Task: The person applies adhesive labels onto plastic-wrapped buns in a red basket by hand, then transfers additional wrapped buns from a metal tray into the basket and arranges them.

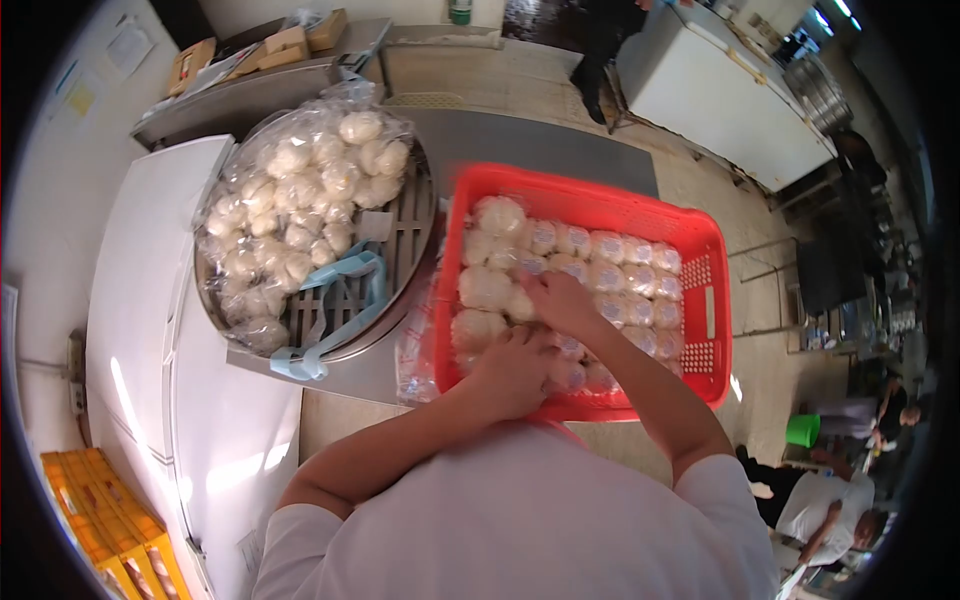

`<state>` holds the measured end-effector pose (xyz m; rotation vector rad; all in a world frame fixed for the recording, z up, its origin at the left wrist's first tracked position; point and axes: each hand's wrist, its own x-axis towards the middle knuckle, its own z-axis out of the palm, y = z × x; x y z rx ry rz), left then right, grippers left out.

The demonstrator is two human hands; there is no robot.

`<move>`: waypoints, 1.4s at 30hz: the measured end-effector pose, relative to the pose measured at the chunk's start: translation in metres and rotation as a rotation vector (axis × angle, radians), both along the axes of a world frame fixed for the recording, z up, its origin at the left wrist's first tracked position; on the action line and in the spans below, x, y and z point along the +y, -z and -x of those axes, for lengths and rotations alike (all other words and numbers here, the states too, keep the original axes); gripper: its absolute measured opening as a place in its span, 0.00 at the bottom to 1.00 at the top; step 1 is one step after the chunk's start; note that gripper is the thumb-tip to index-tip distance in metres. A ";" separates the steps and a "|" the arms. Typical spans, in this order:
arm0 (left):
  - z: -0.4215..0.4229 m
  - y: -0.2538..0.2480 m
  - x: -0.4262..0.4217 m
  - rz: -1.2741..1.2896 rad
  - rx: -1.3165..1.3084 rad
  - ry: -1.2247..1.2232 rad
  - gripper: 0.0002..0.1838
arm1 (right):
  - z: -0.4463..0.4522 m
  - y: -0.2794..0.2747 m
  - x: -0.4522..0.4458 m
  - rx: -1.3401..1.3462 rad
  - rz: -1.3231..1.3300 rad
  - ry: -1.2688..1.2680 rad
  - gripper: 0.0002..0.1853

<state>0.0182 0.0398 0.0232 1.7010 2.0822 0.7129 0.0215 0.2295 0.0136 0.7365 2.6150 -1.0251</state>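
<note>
White buns in clear plastic packs, many with small round labels, lie in rows in a red plastic basket. Larger unlabelled buns line its left side. My left hand is at the basket's near left part, its fingers curled against a pack of buns. Just above and to the right, my right hand reaches in over the rows. Its fingers are bent down onto the buns and partly hide what they grip.
A round slatted metal tray at the left holds bagged buns and a light blue strap. Both containers stand on a grey table. A white freezer stands left; yellow crates are below. Other people stand farther off.
</note>
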 end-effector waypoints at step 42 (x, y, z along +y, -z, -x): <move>0.075 -0.039 -0.009 -0.590 -0.873 -0.114 0.16 | -0.022 -0.073 -0.048 0.698 0.321 -0.208 0.11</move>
